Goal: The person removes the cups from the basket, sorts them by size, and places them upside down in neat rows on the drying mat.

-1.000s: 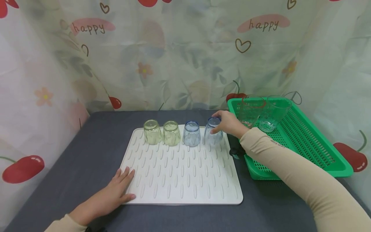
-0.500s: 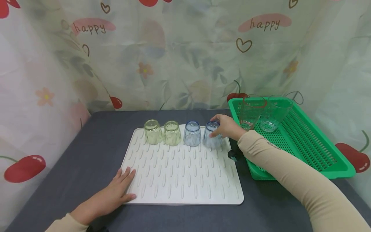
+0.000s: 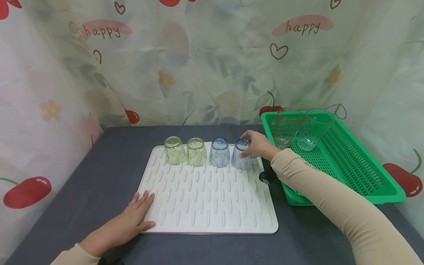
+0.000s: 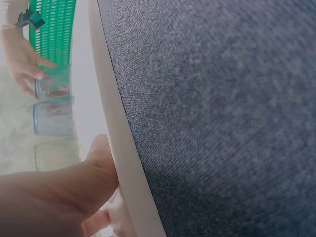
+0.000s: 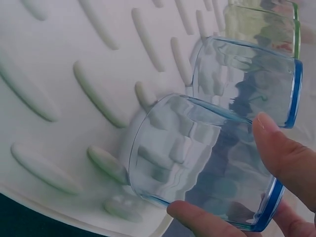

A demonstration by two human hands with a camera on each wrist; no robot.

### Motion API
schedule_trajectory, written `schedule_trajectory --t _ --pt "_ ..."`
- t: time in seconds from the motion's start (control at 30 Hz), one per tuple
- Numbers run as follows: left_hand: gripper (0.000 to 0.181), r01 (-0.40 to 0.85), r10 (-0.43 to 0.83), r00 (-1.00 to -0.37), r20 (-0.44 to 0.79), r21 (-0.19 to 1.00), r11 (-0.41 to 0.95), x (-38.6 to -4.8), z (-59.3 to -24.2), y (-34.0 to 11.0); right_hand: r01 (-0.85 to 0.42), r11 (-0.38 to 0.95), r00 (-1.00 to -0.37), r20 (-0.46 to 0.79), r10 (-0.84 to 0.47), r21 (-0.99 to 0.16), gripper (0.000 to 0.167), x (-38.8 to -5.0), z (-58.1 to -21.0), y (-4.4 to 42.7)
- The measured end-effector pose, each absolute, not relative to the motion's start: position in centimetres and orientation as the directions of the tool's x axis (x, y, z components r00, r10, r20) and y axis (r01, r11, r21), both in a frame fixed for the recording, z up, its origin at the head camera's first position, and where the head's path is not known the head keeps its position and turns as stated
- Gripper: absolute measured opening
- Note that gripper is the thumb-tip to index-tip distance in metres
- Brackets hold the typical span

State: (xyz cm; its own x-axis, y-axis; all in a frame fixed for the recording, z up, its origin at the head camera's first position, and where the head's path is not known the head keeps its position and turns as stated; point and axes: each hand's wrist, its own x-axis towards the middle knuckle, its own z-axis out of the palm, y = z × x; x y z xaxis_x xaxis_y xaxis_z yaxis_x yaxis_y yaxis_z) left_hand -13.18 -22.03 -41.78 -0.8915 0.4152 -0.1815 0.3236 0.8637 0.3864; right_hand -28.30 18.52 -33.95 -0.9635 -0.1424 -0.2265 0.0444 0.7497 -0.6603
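My right hand holds a blue glass at the right end of a row on the white ridged mat. That glass stands upside down. In the right wrist view, the thumb and a finger lie along its sides near the thick blue base. To its left stand another upturned blue glass and two upturned green glasses, the nearer one and the far left one. My left hand rests with spread fingers on the mat's front left edge.
A green plastic basket stands to the right of the mat. Two tall clear glasses, one with a reddish rim and another, stand upright in it. A dark cloth covers the table, and a printed curtain hangs behind.
My right hand has moved the blue glass slightly down and toward me, onto the mat, over the first half second. Since then it has stayed nearly still. My left hand has not moved.
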Motion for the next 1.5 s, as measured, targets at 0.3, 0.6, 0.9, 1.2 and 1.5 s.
schedule_trajectory --t 0.3,0.6,0.9,1.2,1.5 --pt "0.086 0.318 0.415 -0.888 -0.198 0.388 0.865 -13.17 -41.65 -22.0 0.034 0.761 -0.965 -0.218 -0.143 -0.648 0.065 -28.18 -34.04 18.3" --pt "0.086 0.309 0.413 -0.886 -0.211 0.394 0.865 -13.06 -41.48 -21.96 0.034 0.772 -0.967 -0.214 -0.134 -0.635 0.066 -28.21 -34.2 18.19" --pt "0.086 0.324 0.42 -0.887 -0.193 0.391 0.862 -13.18 -41.54 -21.92 0.041 0.767 -0.969 -0.211 -0.125 -0.64 0.065 -28.14 -34.22 18.23" --pt "0.087 0.306 0.418 -0.881 -0.221 0.409 0.86 -13.19 -41.47 -21.92 0.04 0.762 -0.967 -0.217 -0.134 -0.646 0.065 -27.96 -34.33 18.41" --pt "0.088 0.29 0.404 -0.885 -0.232 0.404 0.868 -13.17 -41.33 -21.76 0.046 0.758 -0.966 -0.224 -0.133 -0.651 0.064 -28.03 -34.17 18.23"
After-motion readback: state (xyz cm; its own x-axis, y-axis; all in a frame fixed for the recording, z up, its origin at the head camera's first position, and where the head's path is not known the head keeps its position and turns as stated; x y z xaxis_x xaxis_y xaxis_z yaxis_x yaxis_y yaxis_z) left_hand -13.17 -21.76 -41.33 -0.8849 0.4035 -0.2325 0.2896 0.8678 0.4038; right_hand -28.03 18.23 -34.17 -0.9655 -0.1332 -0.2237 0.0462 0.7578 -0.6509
